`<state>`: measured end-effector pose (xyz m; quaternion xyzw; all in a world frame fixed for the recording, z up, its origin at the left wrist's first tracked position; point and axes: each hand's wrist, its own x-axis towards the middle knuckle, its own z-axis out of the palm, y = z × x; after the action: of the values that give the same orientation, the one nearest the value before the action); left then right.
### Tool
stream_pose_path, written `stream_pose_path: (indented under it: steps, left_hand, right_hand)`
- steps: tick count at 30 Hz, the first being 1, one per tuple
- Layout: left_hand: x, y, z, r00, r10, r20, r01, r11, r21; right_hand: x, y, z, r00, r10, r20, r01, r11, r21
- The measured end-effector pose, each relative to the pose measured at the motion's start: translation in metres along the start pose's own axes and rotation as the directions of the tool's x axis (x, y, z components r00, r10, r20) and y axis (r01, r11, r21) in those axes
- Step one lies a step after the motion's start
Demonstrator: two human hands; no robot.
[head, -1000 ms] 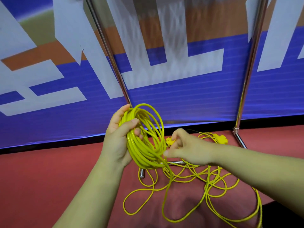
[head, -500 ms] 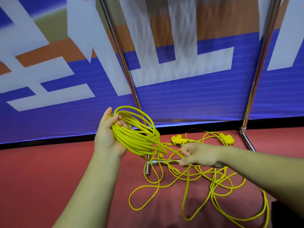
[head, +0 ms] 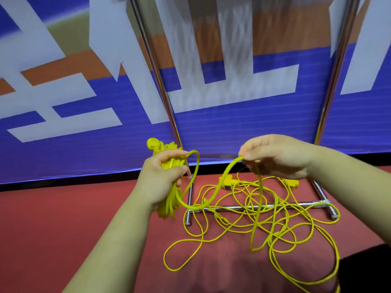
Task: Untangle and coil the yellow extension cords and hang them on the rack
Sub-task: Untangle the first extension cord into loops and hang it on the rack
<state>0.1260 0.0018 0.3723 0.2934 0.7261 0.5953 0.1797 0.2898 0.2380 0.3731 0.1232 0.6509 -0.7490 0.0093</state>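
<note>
between posts: open gap from left post (head: 160,85) to right post (head: 336,77); banner (head: 63,144) behind, probably close
floor right: loose cords (head: 275,225) sprawl across base bar (head: 264,206)
floor left: bare red floor (head: 53,218), passable

Sports hall: red court floor (head: 63,229), printed blue banner (head: 232,134).

Your coil (head: 167,166) of yellow cord hangs bunched in your left hand (head: 160,178). One strand (head: 216,187) sags across to your right hand (head: 275,157). The tangle (head: 273,220) sprawls on the floor (draped over the rack (head: 239,207) base).
</note>
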Motion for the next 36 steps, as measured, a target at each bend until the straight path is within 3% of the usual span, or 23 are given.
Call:
stream_pose_path:
  steps: [6, 11, 17, 21, 24, 26, 33, 36]
  left_hand:
    - [-0.007, 0.0, 0.026, 0.99, -0.067, 0.122, 0.06, 0.996, 0.063]
    - [-0.013, 0.004, 0.053, 0.967, -0.104, 0.233, 0.091, 0.994, 0.066]
    - [-0.013, 0.005, 0.077, 0.951, -0.169, 0.258, 0.16, 0.985, 0.058]
    - [-0.013, 0.002, 0.088, 0.937, -0.152, 0.315, 0.119, 0.985, 0.122]
    - [-0.008, 0.002, 0.087, 0.957, -0.098, 0.272, 0.068, 0.991, 0.117]
    - [-0.004, 0.005, 0.079, 0.979, -0.057, 0.198, 0.04, 0.996, 0.085]
    - [0.009, 0.014, 0.035, 0.997, 0.004, -0.077, -0.014, 0.991, -0.134]
    - [0.011, 0.01, 0.023, 0.991, 0.001, -0.132, -0.019, 0.991, -0.133]
  right_hand:
    - [-0.001, -0.003, -0.006, 0.971, -0.109, -0.212, 0.031, 0.94, -0.341]
    - [0.002, -0.003, -0.001, 0.932, -0.271, -0.24, 0.092, 0.819, -0.566]
    - [0.001, -0.003, 0.002, 0.876, -0.426, -0.227, 0.194, 0.741, -0.642]
    - [0.0, -0.005, 0.006, 0.871, -0.461, -0.169, 0.258, 0.723, -0.64]
    - [-0.001, -0.004, -0.006, 0.913, -0.394, -0.103, 0.303, 0.826, -0.475]
    - [0.0, 0.006, -0.022, 0.958, -0.284, -0.034, 0.25, 0.891, -0.379]
    - [0.02, 0.05, -0.051, 1.0, -0.007, 0.025, 0.017, 0.893, -0.449]
    - [0.024, 0.057, -0.05, 1.0, 0.011, -0.022, -0.018, 0.946, -0.324]
